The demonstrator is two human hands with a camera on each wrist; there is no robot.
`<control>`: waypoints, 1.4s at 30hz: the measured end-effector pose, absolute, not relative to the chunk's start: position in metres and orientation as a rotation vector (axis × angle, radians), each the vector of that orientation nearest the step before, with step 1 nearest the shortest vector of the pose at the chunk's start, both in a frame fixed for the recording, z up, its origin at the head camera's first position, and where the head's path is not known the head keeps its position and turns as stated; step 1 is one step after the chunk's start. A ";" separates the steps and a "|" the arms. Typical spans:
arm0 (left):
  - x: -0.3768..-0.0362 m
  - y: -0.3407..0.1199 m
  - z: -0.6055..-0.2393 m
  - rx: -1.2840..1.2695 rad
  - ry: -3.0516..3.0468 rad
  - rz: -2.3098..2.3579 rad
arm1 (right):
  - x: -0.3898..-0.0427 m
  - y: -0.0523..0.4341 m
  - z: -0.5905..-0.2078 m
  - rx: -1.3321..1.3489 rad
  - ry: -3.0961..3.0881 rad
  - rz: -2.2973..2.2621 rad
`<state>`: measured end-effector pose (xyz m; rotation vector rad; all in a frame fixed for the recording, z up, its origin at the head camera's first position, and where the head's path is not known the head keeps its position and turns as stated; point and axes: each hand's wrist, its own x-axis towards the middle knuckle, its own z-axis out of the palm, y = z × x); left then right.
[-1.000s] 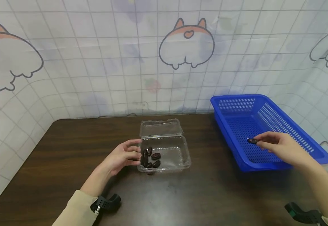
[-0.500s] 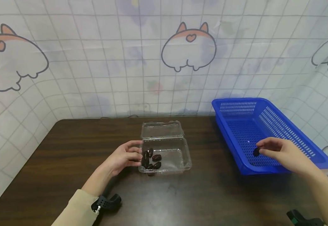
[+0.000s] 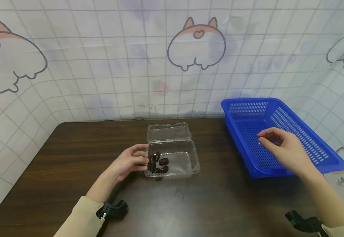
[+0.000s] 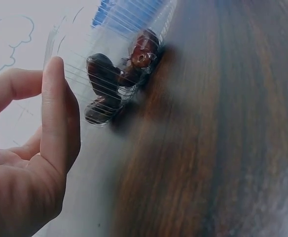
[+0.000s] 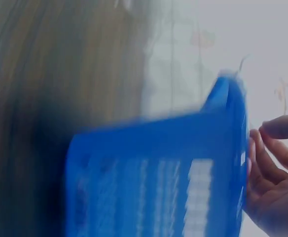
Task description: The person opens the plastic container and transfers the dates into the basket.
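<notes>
Left hand (image 3: 129,161): fingers relaxed, resting against the clear clamshell box (image 3: 172,158).
Right hand (image 3: 283,149): loosely spread, holding nothing, above the blue basket (image 3: 308,138).
Dates (image 3: 157,163): several left in the box.
Progress: apparently partway.

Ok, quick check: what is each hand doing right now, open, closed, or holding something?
Left hand: open, fingers resting against the side of the clear container.
Right hand: open, loosely curled above the blue basket, holding nothing visible.
</notes>
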<state>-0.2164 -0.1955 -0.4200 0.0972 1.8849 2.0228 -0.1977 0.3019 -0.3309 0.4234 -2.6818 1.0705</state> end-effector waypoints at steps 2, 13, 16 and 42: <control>-0.216 -0.196 -0.421 0.089 1.876 2.024 | -0.197 0.285 -0.329 0.479 -2.658 1.119; -0.213 -0.195 -0.429 0.080 1.855 2.049 | -0.208 0.202 -0.345 0.806 -2.687 1.371; -0.212 -0.195 -0.430 0.073 1.847 2.053 | -0.213 0.186 -0.351 0.841 -2.722 1.424; -0.213 -0.199 -0.421 0.076 1.878 2.034 | -0.238 0.111 -0.378 1.016 -2.749 1.496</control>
